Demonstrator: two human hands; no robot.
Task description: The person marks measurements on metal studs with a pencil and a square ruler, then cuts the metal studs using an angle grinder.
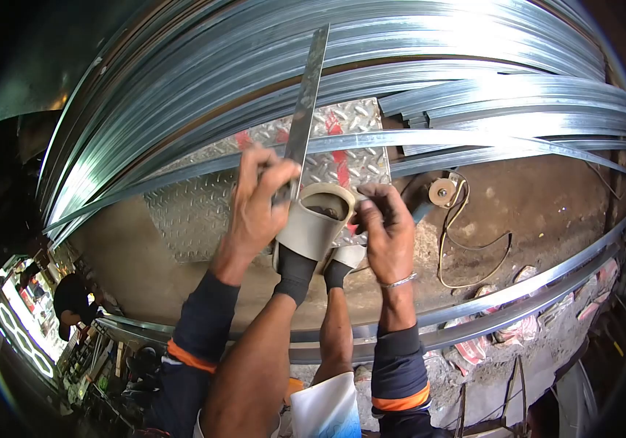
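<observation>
My left hand [258,201] is closed around the lower end of a metal square [308,102], whose long flat blade points up and away. A dark block at its base is partly covered by my fingers. The blade crosses over a thin galvanized metal strip [430,139] lying across a diamond-plate sheet [360,117] with red marks. Beside the open toe of my grey slide sandal [309,232], my right hand [386,230] has its thumb and fingers pinched together. Whatever they hold, if anything, is too hidden to name.
An angle grinder [441,192] with a looped cord [444,255] lies on the floor to the right. Long stacked metal profiles [430,33] fill the far side. More long bars [503,299] run across near me, beside rubble. A person [72,303] is at far left.
</observation>
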